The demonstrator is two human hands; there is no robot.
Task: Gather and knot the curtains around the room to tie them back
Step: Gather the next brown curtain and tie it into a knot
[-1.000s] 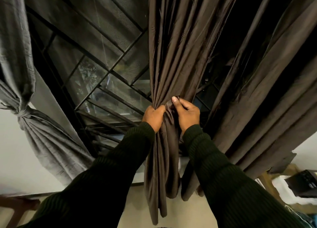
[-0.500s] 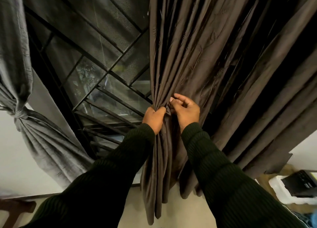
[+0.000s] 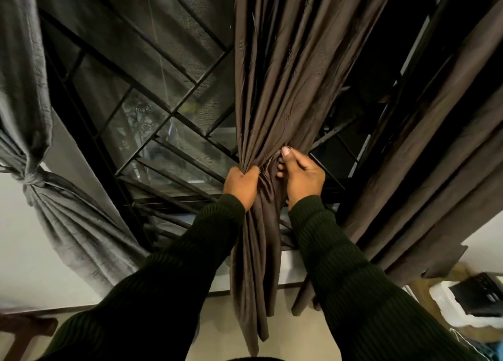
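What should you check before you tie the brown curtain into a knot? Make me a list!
1. Left hand grips the gathered brown curtain: ok.
2. Right hand holds the folds too: ok, thumb pressed on the bunch.
3. Curtain pulled into one bunch at the hands: ok; the other brown curtain on the right hangs apart.
4. Enough loose tail below the hands to make a knot: ok, it seems long.
5. Knot made yet: not ok, no knot shows.
6. Grey curtain on the left already knotted, as a pattern to copy: ok.
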